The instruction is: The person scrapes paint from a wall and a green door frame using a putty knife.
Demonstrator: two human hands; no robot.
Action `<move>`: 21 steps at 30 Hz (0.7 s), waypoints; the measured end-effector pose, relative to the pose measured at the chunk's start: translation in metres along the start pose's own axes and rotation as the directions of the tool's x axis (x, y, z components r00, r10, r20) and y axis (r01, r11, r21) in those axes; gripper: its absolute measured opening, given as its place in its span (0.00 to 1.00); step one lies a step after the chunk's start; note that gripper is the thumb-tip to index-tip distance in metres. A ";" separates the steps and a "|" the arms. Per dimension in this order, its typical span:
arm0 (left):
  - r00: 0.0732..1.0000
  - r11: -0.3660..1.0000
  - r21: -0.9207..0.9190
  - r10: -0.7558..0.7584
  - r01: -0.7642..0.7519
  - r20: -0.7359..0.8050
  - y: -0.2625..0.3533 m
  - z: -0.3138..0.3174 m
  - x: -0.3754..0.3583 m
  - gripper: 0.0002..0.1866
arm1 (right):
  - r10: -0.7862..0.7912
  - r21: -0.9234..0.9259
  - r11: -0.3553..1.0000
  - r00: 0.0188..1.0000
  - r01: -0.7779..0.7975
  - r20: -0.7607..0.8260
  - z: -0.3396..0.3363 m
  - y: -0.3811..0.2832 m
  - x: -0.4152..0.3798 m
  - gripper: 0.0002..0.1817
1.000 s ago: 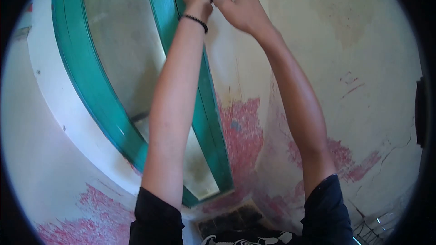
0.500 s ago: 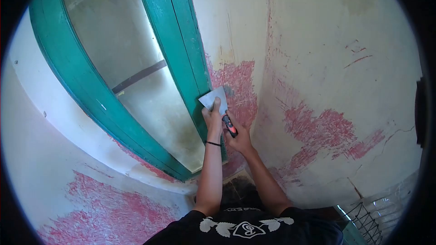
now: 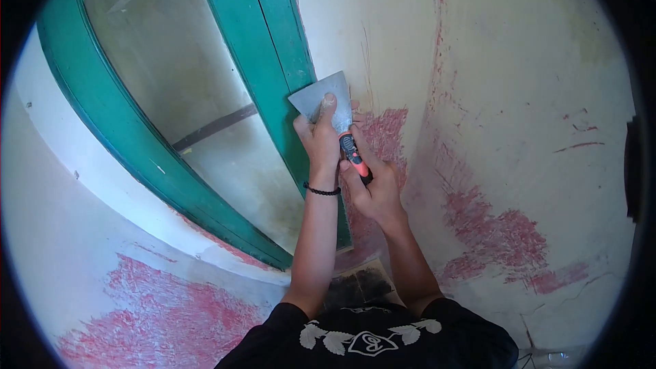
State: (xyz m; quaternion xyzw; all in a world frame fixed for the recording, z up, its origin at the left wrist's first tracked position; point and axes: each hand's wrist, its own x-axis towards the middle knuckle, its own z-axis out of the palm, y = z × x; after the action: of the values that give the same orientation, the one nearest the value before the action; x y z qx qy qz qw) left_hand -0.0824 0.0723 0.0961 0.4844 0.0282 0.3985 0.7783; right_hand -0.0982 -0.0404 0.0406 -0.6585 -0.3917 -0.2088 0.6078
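Note:
A wide-bladed paint scraper point(image 3: 339, 86) with a black and orange handle is in both my hands, its blade tilted up and overlapping the edge of the green frame point(image 3: 279, 61). My left hand point(image 3: 320, 142), with a black bracelet at the wrist, grips the blade's lower part, its thumb pressed flat on the metal. Lower down, my right hand point(image 3: 377, 190) wraps round the handle. Right beside the blade is the cream wall point(image 3: 396, 48), with a scraped reddish patch point(image 3: 388, 135) just below and to the right.
Glass panes point(image 3: 232, 171) sit inside the green frame, crossed by a dark bar point(image 3: 215, 127). More reddish patches mark the right wall point(image 3: 509, 236) and lower left wall point(image 3: 171, 314). Dark floor tiles point(image 3: 359, 285) show between my forearms.
Both hands and the scraper have moved up along the frame's edge, above most of the reddish patch. The grip looks the same, and the view has shifted slightly.

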 end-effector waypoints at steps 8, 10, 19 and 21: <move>0.996 0.998 0.033 0.054 -0.052 -0.068 -0.024 -0.041 -0.026 0.18 | -0.040 0.134 0.990 0.998 0.033 0.056 0.019 0.024 -0.044 0.32; 0.995 0.997 0.055 0.054 -0.049 -0.089 -0.017 -0.035 -0.018 0.16 | 0.042 0.107 0.993 0.993 -0.054 0.109 0.013 0.014 -0.033 0.32; 0.996 0.997 0.052 0.059 -0.055 -0.067 -0.010 -0.034 -0.018 0.16 | 0.051 0.073 0.996 0.992 -0.059 0.116 0.006 -0.001 -0.025 0.32; 0.997 0.998 0.061 0.013 -0.008 -0.075 0.004 -0.024 -0.015 0.15 | 0.084 0.053 0.994 0.987 -0.092 0.137 0.001 -0.014 -0.015 0.31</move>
State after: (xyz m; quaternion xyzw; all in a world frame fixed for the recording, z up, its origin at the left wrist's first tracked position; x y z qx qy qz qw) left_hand -0.1050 0.0814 0.0814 0.4926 0.0667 0.4195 0.7595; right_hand -0.1183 -0.0441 0.0379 -0.6693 -0.4084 -0.1250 0.6079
